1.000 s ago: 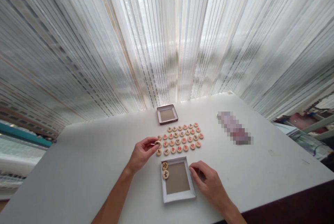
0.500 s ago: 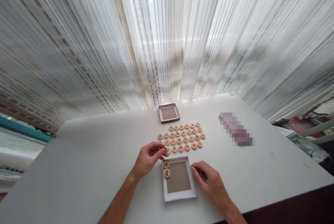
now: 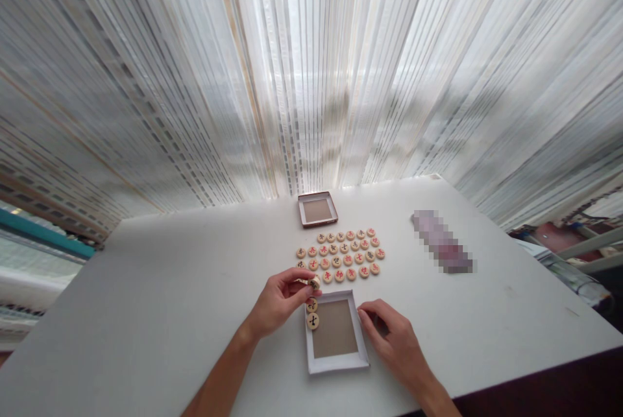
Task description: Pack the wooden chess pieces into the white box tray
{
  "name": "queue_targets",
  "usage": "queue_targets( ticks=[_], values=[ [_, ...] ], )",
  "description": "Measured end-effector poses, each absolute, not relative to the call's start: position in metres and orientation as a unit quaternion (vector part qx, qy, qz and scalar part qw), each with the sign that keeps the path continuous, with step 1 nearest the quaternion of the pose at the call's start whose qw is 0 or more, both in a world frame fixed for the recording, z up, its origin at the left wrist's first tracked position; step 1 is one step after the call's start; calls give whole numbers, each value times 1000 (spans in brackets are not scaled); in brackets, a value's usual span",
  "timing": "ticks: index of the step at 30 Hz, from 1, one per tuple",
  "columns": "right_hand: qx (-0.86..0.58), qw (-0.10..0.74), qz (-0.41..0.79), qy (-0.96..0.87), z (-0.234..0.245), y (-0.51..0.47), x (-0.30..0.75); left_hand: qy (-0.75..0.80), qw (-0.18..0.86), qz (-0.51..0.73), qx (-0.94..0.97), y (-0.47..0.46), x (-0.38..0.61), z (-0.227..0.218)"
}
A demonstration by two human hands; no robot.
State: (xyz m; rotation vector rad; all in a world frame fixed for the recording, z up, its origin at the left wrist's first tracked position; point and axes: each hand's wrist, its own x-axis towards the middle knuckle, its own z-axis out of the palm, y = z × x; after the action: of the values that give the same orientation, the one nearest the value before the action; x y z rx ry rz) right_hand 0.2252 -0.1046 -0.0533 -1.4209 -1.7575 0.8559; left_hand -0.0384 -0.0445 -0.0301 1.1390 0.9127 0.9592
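My left hand (image 3: 281, 301) pinches a round wooden chess piece (image 3: 314, 283) between thumb and fingers, just above the far left corner of a shallow white box tray (image 3: 361, 347). Two pieces with black characters (image 3: 312, 313) lie inside the tray along its left wall. My right hand (image 3: 392, 337) rests curled on the table, fingertips against the tray's right wall. Several more wooden pieces (image 3: 345, 253), marked red or black, lie in rows beyond the tray.
A small box lid with a dark rim (image 3: 317, 209) lies past the rows of pieces. A blurred pinkish object (image 3: 442, 240) lies at the right of the white table (image 3: 160, 294). Striped sheer curtains (image 3: 311, 73) hang behind; the table's front edge runs at lower right.
My left hand lifted a piece from the left end of the rows and carried it right and toward me, to the tray's far left corner. The right hand stayed put.
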Motion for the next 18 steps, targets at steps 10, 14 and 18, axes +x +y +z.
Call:
queue_targets(
  ticks=[10,14,18],
  values=[
    [-550,361,330,-677,-53,-104,224,393,653,412,499,-48,-35,-26],
    [-553,360,321,-679,-53,-104,225,408,630,428,503,-48,-35,-23],
    [-554,359,315,-682,-52,-104,225,427,625,429,493,-47,-34,-24]
  ],
)
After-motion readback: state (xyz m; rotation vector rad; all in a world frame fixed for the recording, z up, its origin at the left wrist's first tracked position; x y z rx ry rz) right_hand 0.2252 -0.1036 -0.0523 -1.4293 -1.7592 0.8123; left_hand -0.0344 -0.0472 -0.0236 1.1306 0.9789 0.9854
